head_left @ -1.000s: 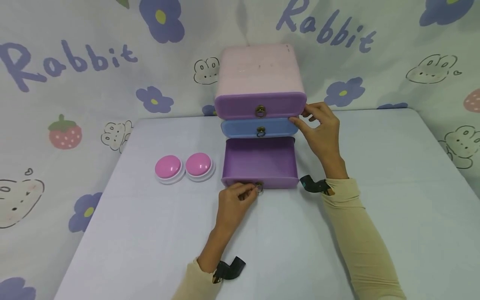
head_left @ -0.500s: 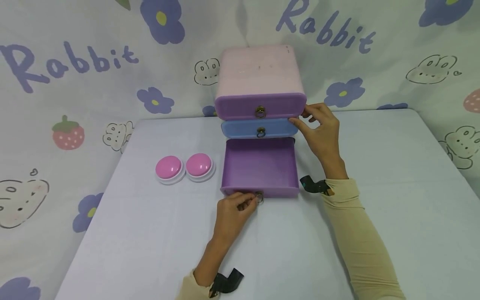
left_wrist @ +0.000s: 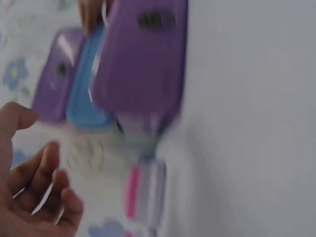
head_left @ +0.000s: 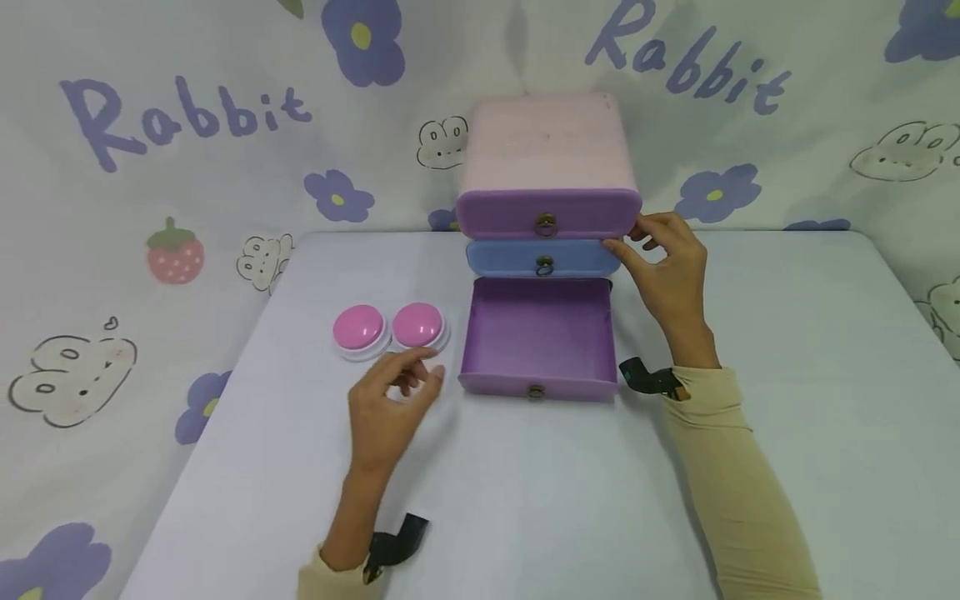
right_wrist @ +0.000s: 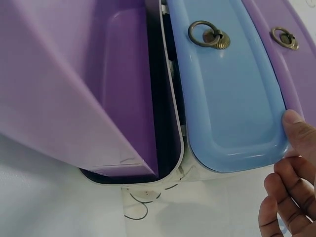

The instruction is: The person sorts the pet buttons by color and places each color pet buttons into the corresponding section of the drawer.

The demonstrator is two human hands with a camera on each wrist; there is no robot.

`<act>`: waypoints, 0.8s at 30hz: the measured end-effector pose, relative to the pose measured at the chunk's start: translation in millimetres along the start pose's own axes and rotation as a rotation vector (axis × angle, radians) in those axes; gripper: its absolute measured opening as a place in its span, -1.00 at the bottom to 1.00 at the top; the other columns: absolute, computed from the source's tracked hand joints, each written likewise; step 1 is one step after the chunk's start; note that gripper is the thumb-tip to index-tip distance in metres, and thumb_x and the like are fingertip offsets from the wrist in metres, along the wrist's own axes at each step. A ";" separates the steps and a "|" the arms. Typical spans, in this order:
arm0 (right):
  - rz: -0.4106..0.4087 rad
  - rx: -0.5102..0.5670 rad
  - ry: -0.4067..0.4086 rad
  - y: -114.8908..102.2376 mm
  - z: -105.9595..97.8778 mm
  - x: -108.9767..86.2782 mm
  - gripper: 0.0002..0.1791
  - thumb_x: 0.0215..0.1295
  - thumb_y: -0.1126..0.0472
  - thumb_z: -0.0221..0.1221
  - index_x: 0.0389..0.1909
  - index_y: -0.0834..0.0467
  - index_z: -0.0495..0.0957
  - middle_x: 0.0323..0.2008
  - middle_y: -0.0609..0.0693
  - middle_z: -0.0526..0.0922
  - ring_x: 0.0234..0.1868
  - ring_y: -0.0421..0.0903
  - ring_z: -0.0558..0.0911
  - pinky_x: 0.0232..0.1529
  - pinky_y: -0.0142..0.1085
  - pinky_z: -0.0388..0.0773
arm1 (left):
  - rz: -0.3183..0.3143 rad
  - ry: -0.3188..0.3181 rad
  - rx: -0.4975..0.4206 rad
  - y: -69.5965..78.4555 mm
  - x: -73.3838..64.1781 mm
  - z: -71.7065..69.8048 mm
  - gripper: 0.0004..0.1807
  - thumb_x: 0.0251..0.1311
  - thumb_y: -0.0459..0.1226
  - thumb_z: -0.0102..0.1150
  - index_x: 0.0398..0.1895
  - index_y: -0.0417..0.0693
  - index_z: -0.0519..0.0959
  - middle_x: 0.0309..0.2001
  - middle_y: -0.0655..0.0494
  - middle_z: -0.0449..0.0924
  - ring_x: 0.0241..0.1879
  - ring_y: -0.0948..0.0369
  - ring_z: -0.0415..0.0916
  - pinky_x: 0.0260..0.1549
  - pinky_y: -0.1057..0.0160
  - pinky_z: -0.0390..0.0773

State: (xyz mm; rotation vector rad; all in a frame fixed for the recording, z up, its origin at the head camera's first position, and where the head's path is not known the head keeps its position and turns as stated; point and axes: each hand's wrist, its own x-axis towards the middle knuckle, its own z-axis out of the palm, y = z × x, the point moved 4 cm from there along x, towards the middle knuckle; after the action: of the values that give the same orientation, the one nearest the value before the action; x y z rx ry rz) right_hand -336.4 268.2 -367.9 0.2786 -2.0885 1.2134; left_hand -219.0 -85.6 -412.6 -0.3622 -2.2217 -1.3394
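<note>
A small drawer cabinet (head_left: 547,146) with a pale pink top stands at the back of the table. Its bottom purple drawer (head_left: 495,386) is pulled out, showing a bare inside, and a brass ring pull (head_left: 536,392) is on its front. The blue drawer (head_left: 510,259) and the top purple drawer (head_left: 495,215) are closed. My right hand (head_left: 671,271) grips the cabinet's right side, thumb on the blue drawer's edge and fingers at the side. My left hand (head_left: 386,417) hovers left of the pulled-out drawer, fingers loosely bent, holding nothing, just in front of two pink-domed round cases.
The two round cases, the left case (head_left: 358,327) and the right case (head_left: 417,323), have white bases and sit side by side left of the cabinet. A printed cloth (head_left: 225,50) with rabbits and flowers hangs behind the white table (head_left: 562,500).
My left hand drew the bottom drawer further out by its ring, then let go and moved left toward the round cases. My right hand stays on the cabinet. The head view has shifted slightly.
</note>
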 end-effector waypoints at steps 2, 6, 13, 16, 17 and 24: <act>0.009 -0.004 0.000 0.3 -0.6 -1.3 -0.58 0.04 0.27 0.51 -0.03 0.24 0.72 -0.23 0.11 0.63 -0.17 -0.11 0.57 -0.10 -0.43 0.44 | -0.078 0.077 0.058 -23.0 6.3 -19.6 -0.58 0.06 -0.38 0.47 0.04 -0.12 0.67 -0.28 0.03 0.53 -0.29 0.18 0.43 -0.33 0.36 0.44; 0.023 -0.018 0.004 1.6 -2.5 -3.0 -0.57 0.02 0.28 0.52 -0.02 0.23 0.73 -0.22 0.10 0.64 -0.17 -0.12 0.55 -0.10 -0.45 0.43 | -0.276 0.137 0.166 -68.7 14.8 -46.6 -0.38 0.05 -0.27 0.52 0.22 -0.15 0.54 -0.10 -0.11 0.36 -0.11 0.15 0.30 -0.17 0.25 0.32; 0.038 -0.032 0.031 -9.8 -4.3 -3.4 -0.59 0.02 0.41 0.49 -0.05 0.34 0.70 -0.22 0.21 0.63 -0.18 -0.13 0.52 -0.12 -0.45 0.42 | -0.498 0.040 0.262 -111.0 26.2 -52.7 -0.16 0.04 -0.03 0.51 0.37 -0.13 0.39 0.04 -0.13 0.25 0.10 0.06 0.18 -0.03 0.04 0.30; 0.045 -0.030 0.030 -25.1 -3.2 -4.4 -0.62 0.05 0.45 0.46 -0.06 0.41 0.68 -0.23 0.28 0.60 -0.19 -0.14 0.51 -0.12 -0.45 0.41 | -0.519 0.021 0.285 -116.8 29.9 -51.5 -0.13 0.04 -0.02 0.52 0.37 -0.18 0.37 0.05 -0.16 0.23 0.14 0.02 0.14 0.02 -0.03 0.29; 0.046 -0.031 0.029 -28.2 -2.6 -4.9 -0.63 0.06 0.46 0.45 -0.06 0.42 0.67 -0.23 0.29 0.59 -0.19 -0.13 0.51 -0.12 -0.44 0.41 | -0.521 0.019 0.295 -117.9 30.7 -51.4 -0.14 0.04 -0.02 0.51 0.37 -0.19 0.38 0.05 -0.17 0.23 0.14 0.01 0.13 0.03 -0.04 0.29; 0.060 -0.031 0.019 -10.9 2.4 -4.6 -0.60 0.04 0.40 0.49 -0.05 0.32 0.71 -0.21 0.20 0.62 -0.18 -0.16 0.50 -0.11 -0.44 0.41 | -0.466 0.049 0.412 -119.1 32.1 -56.0 -0.15 -0.05 0.02 0.55 0.25 -0.27 0.48 -0.03 -0.22 0.27 0.09 -0.11 0.19 0.04 -0.13 0.13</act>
State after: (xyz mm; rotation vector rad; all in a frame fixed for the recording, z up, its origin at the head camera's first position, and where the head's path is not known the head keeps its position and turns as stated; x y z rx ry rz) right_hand -328.6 259.7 -364.3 0.1909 -2.1109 1.2125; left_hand -285.8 -192.7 -461.8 0.3531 -2.5569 -1.0368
